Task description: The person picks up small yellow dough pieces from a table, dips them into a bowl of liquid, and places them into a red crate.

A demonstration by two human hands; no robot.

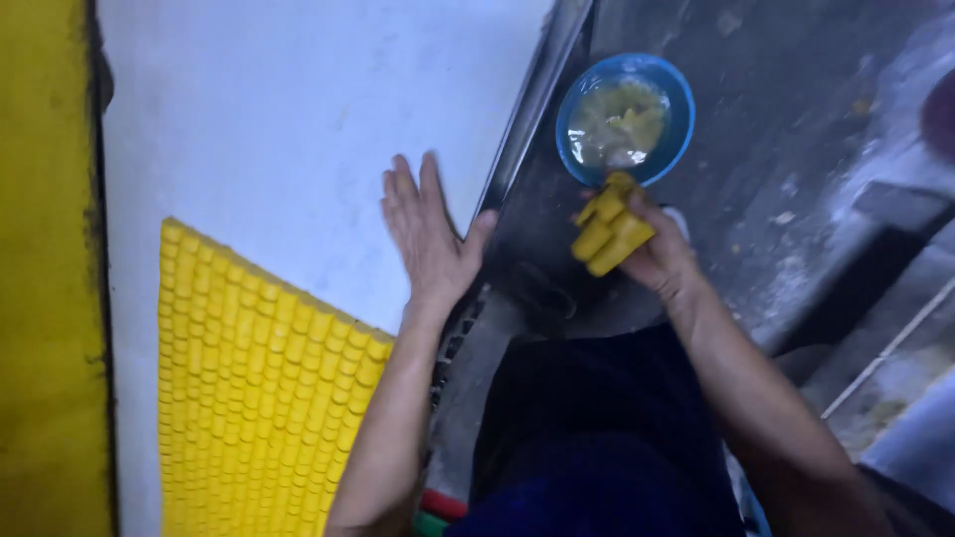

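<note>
Lower middle of the frame: dark lap (597, 438) of the person, both bare forearms rising from it toward the centre.
Lower left: block (259, 398) of yellow pieces packed in tight rows on the white board (298, 119), its upper edge slanting down to the right, its near corner just beside the left wrist.
Left edge: yellow strip (45, 268) running the full height beside the board.
Left hand (428, 234): flat on the board at frame centre, palm down, fingers spread and pointing up the frame, thumb hooked over the board's dark right edge; it holds nothing.
Right hand (657, 254): right of centre, off the board over the dark ground, fingers closed round a bunch of yellow sticks (609, 231).
Sticks: several short ones side by side, long axes running from lower left to upper right, ends poking out above the fingers.
Key relation: the block lies down and to the left of the sticks, across the board edge; the left hand sits between them and is the nearer hand to the block.
Upper middle: blue bowl (625, 119) with pale yellowish contents, just above the sticks, nearly touching their top ends.
Far right: grey wet floor (796, 149), blurred; nothing more can be made out.
</note>
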